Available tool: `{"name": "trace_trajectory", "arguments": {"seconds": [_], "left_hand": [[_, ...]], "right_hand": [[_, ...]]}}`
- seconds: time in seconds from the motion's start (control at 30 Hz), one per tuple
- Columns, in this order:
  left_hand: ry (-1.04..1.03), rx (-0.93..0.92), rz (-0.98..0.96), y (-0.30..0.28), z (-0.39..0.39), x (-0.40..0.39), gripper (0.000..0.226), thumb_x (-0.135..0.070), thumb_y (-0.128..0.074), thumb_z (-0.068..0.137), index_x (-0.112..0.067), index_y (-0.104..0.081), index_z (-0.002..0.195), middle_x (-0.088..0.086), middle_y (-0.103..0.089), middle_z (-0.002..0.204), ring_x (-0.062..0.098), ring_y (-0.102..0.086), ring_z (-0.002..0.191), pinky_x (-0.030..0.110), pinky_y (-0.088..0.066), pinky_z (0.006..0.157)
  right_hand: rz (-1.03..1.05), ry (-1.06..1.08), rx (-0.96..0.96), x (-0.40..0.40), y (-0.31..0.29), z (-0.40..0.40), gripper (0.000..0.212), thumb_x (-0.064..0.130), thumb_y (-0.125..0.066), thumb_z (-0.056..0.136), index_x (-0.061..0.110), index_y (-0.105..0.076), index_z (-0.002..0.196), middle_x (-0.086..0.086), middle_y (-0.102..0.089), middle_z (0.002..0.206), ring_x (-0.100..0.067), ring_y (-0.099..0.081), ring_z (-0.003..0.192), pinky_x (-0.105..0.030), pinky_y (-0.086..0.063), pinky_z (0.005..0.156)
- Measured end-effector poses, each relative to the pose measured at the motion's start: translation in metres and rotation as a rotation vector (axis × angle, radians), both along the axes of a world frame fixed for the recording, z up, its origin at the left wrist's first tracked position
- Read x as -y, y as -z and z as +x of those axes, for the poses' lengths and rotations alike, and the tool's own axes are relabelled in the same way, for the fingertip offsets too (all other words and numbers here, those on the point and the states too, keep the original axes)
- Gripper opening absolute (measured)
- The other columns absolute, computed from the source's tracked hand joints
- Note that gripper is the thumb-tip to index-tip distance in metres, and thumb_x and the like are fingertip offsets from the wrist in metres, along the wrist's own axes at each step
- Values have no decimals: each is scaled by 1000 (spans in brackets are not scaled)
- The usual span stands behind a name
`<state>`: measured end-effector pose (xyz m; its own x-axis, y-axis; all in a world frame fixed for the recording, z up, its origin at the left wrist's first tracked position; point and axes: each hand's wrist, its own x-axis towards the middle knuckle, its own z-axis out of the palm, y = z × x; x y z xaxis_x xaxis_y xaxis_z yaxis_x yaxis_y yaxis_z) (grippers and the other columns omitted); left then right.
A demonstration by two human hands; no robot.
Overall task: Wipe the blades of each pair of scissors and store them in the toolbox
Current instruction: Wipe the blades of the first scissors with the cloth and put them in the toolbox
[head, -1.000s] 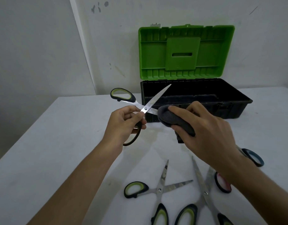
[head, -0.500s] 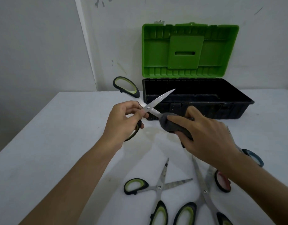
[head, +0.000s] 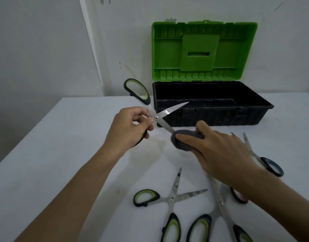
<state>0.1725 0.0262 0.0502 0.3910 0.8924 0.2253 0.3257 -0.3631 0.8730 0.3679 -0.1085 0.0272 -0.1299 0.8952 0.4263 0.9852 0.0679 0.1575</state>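
Note:
My left hand [head: 131,130] grips an open pair of green-and-black scissors [head: 156,110] near the pivot, in the air in front of the toolbox. One blade points up right, the other runs down right into a grey cloth [head: 183,140]. My right hand [head: 220,152] pinches that cloth around the lower blade's tip. The black toolbox [head: 211,117] stands behind with its green lid [head: 202,51] raised, and its inside looks dark.
On the white table [head: 54,163] near me lie two more green-handled scissors [head: 171,201] [head: 218,212], spread open. A blue-handled pair [head: 265,163] and a red-handled loop [head: 239,196] sit partly under my right forearm. A wall rises right behind the toolbox.
My right hand has slid the cloth down the lower blade toward its tip. The held scissors have tilted, with the upper handle rising.

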Motion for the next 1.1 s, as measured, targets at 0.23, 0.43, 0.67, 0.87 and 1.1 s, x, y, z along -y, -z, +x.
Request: {"name": "trace_trajectory", "arguments": {"seconds": [0.23,0.43,0.67,0.87,1.1], "left_hand": [[21,-4,29,-3,11,5,13,-18,-65,92,-12,-69,81,0,-72,66,17,-67,51,30,-54,60],[23,82,-120,4,6,-5,9,-8,-62,94,-5,-67,86,2,-70,63,20,-61,51,32,-50,62],[7,76,-38,5,13,-7,11,-16,-62,95,-17,-64,84,1,-75,70,19,-66,57,39,-56,71],[-19,81,-34,11,20,-8,12,-16,-61,95,-17,-62,83,1,-68,58,19,-59,50,36,-50,62],[-19,83,-6,17,23,-10,13,-20,-60,96,-11,-60,87,0,-66,58,18,-60,52,32,-47,61]], "right_hand": [[130,-22,-65,-16,-26,-19,52,25,-75,83,29,-60,132,-6,-50,96,-16,-33,54,-26,-30,40],[46,2,-121,-11,2,-9,54,23,-82,77,27,-63,127,-6,-53,98,-12,-31,55,-23,-22,43],[124,-5,-140,-7,-17,0,46,28,-64,87,30,-59,132,-3,-50,101,-17,-38,54,-27,-35,41],[78,-3,-207,-35,3,-9,47,27,-68,87,28,-59,134,-5,-50,102,-15,-34,57,-20,-24,45],[124,-19,-210,-41,-6,0,46,32,-64,89,30,-56,135,-2,-49,103,-17,-38,55,-23,-27,46]]}}
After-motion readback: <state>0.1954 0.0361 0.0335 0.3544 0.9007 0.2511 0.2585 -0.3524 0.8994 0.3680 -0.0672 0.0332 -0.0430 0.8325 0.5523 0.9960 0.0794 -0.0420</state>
